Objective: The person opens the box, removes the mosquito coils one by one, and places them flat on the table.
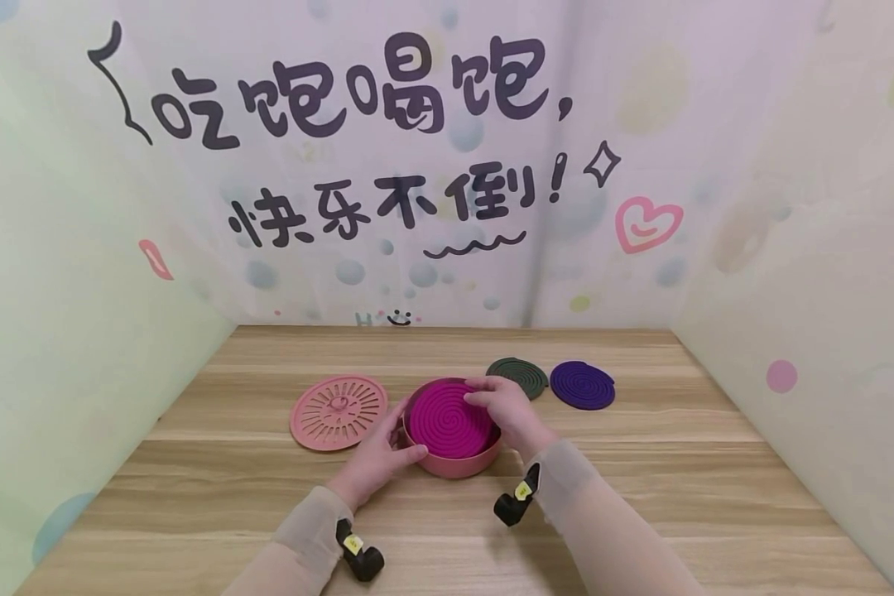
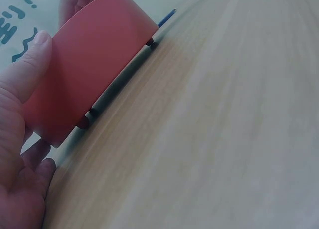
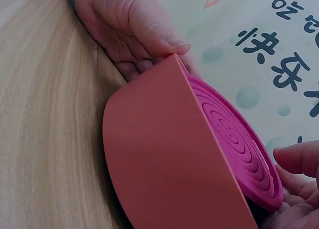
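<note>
A magenta spiral mosquito coil (image 1: 450,420) lies tilted in the mouth of a round pink coil holder (image 1: 456,467), partly above its rim. My left hand (image 1: 378,460) grips the holder's near left side, thumb at the rim; in the left wrist view, the fingers reach low on the holder wall (image 2: 89,64). With thumb and fingers at the coil's right edge, my right hand (image 1: 510,410) holds it. From the right wrist, the coil (image 3: 232,134) stands slightly proud of the rim. What lies beneath the coil is hidden.
The slotted pink lid (image 1: 335,422) with a small knob lies left of the holder. Behind and to the right lie a dark green coil (image 1: 525,378) and a purple-blue coil (image 1: 583,386). Printed walls enclose the wooden table (image 1: 678,480) at the back and sides.
</note>
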